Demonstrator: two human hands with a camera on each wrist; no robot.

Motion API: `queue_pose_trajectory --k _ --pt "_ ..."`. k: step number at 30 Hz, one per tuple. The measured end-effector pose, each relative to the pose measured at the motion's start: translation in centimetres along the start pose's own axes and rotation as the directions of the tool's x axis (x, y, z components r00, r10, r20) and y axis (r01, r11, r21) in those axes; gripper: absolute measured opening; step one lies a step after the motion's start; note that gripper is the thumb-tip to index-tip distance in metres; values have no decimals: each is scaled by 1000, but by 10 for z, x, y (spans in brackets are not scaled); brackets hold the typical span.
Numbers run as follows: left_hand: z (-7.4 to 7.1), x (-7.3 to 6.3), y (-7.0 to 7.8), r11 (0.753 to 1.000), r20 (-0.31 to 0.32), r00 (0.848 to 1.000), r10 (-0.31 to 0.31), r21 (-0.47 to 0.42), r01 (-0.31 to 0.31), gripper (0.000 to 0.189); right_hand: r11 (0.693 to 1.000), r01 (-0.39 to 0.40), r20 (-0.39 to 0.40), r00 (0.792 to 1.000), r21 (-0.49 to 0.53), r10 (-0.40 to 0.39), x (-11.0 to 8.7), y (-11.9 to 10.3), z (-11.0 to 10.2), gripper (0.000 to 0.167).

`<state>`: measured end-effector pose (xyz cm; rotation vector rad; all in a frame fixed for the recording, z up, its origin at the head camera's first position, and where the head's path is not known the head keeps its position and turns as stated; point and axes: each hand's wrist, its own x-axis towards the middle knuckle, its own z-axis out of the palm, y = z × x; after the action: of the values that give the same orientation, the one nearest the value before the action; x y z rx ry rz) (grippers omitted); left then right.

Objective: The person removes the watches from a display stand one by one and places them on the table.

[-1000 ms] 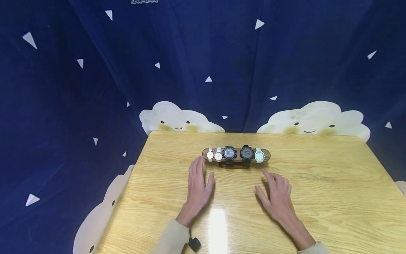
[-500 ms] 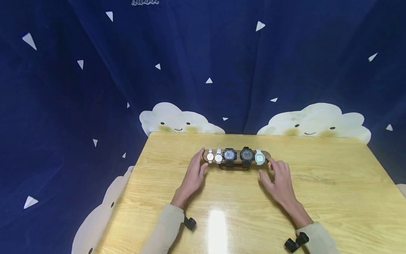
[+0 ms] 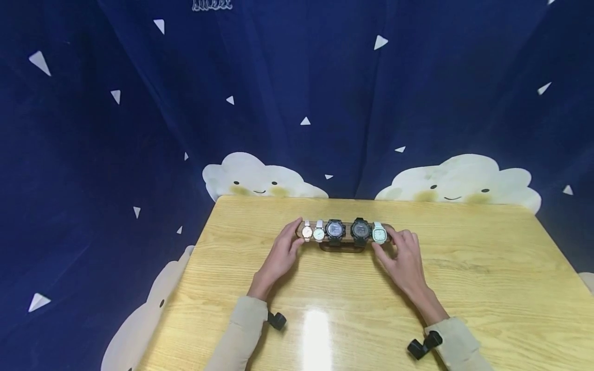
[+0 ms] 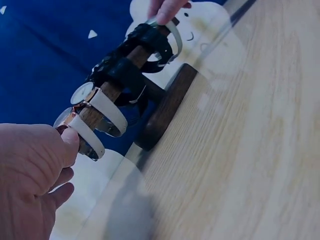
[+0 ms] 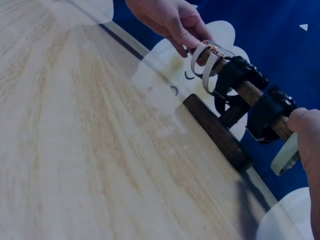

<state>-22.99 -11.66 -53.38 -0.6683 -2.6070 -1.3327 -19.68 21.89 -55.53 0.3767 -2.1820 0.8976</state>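
Observation:
A dark wooden watch stand holds a row of wristwatches on its crossbar. From the left come two white-strapped watches, two chunky black watches and a mint-green square-faced watch. My left hand grips the bar's left end, its thumb right beside the outermost white strap. At the other end my right hand holds the bar between thumb and fingers, close around the mint watch. In the right wrist view, the stand's base shows low over the table, and the right fingertips are hidden.
The stand is toward the back of a light wooden table. Behind it hangs a dark blue curtain with white clouds and triangles. A small black device is strapped at the left wrist, another at the right.
Both hands have moved forward to the stand's ends. The left hand took hold of the bar first, then the right closed around the other end. The view has tilted slightly up.

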Motion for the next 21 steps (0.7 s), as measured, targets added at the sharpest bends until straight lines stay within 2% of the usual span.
queue_pose_trajectory --k 6,12,16,21 --pt "-1 0 -3 998 7 999 -33 -57 33 62 1000 5 12 1000 3 -5 1 0 1 55" --pt "-5 4 -6 997 7 1000 -5 -80 6 61 999 32 -9 999 24 -32 2 2 2 55" --pt "-7 8 -6 996 41 999 8 -87 -5 63 999 34 -13 999 19 -34 3 2 1 54" --pt "-9 11 -7 994 81 997 -6 -105 14 64 1000 4 5 1000 -11 -4 5 1 0 52"
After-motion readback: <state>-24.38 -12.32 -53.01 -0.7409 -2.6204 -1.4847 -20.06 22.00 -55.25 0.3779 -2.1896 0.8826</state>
